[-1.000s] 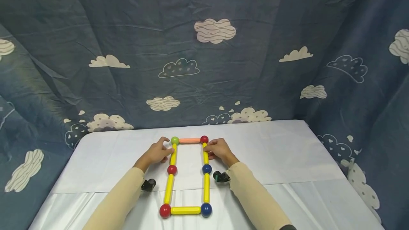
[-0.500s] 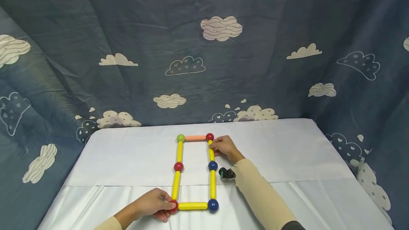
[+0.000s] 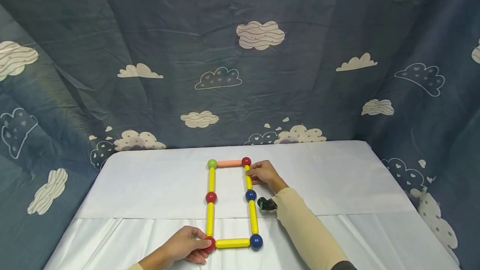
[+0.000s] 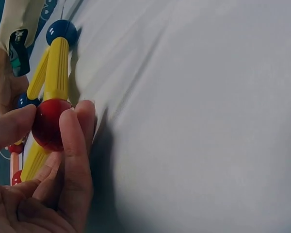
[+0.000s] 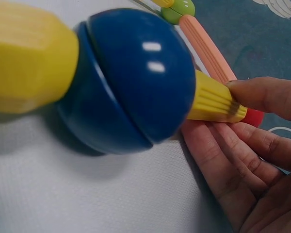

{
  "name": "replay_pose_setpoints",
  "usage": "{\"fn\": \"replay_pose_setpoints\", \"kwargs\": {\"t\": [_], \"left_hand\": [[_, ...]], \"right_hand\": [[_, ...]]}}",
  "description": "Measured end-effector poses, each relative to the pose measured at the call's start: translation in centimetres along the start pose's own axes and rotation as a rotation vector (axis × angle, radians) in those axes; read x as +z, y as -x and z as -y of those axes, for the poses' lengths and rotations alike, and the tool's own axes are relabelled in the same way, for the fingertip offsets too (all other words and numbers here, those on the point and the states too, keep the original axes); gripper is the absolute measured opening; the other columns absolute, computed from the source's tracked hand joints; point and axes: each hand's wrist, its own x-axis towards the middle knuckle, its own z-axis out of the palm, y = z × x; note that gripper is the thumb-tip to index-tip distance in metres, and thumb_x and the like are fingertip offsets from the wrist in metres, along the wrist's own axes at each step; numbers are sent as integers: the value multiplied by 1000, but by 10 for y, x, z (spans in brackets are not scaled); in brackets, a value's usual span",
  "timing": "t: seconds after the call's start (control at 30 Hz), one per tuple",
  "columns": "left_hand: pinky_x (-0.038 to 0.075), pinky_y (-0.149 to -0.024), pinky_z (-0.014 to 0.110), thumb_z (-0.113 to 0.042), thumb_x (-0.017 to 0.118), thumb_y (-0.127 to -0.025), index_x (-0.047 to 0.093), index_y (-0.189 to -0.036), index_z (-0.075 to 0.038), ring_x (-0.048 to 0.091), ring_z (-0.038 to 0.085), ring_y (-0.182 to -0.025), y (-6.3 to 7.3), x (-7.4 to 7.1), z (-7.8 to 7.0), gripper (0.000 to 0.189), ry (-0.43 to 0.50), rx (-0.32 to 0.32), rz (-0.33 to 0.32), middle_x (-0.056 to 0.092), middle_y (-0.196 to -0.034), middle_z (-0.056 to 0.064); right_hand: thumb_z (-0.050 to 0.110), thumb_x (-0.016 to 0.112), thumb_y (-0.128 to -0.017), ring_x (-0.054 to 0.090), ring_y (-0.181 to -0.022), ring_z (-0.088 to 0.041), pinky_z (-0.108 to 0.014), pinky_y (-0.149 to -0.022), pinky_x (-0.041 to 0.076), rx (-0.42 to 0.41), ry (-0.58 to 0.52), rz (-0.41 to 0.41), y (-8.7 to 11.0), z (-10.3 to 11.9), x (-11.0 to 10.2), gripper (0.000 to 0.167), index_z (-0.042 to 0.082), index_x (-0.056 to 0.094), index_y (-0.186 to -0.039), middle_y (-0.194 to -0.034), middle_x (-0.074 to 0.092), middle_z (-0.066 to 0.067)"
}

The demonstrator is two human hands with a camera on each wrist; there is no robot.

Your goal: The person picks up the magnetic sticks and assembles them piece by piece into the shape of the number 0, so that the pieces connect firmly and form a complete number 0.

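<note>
A rectangular frame of magnetic rods and balls lies on the white cloth. My left hand (image 3: 183,245) pinches the near-left red ball (image 4: 49,124) between thumb and fingers. At the far right, my right hand (image 3: 264,173) pinches a yellow rod (image 5: 216,102) between its thumb and fingers, just below the far red ball (image 3: 246,161). An orange rod (image 3: 229,163) joins that ball to a green ball (image 3: 212,163). Midway along the sides sit a red ball (image 3: 211,197) and a blue ball (image 3: 251,195). Another blue ball (image 3: 256,242) ends the near yellow rod (image 3: 233,243).
The white-covered table (image 3: 318,170) extends to both sides of the frame. Behind it hangs a dark blue curtain (image 3: 292,91) with a cloud print. A small black camera (image 3: 267,203) on the right wrist hangs beside the middle blue ball.
My left hand has left the far-left yellow rod and come down to the near-left red ball. The frame's near end has shifted slightly right. My right hand keeps its hold.
</note>
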Motion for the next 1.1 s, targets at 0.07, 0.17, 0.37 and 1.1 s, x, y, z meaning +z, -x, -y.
{"fn": "replay_pose_setpoints", "kwargs": {"t": [0.07, 0.17, 0.37, 1.1], "left_hand": [[53, -54, 22, -15, 69, -90, 57, -103, 3, 66, 11, -56, 1, -1, 1, 26, -3, 4, 5, 69, -72, 9], [53, -53, 22, -18, 69, -90, 57, -103, 2, 65, 10, -53, 1, -2, 1, 26, -11, 20, 29, 69, -70, 9], [52, -52, 20, -21, 69, -89, 58, -102, -1, 62, 8, -52, -1, -9, -3, 26, -36, 49, 58, 68, -69, 7], [52, -52, 20, -22, 69, -89, 58, -103, -1, 63, 8, -52, -8, -9, 2, 27, -3, 67, 81, 68, -69, 6]], "right_hand": [[17, 74, -85, 62, -68, -18, -22, -61, 54, 2, -1, -2, 0, 0, 1, 28, 1, 64, -107, -92, 64, -12], [17, 74, -85, 62, -68, -18, -22, -61, 54, -2, -1, -3, 0, 0, 1, 28, 1, 65, -107, -92, 64, -12], [17, 74, -85, 64, -69, -18, -22, -61, 54, -20, -1, -14, -1, 4, 1, 30, 0, 65, -107, -93, 65, -13], [16, 75, -83, 60, -59, -16, -22, -58, 53, -66, 45, -61, -2, 0, 0, 28, -2, 67, -103, -79, 63, -11]]}}
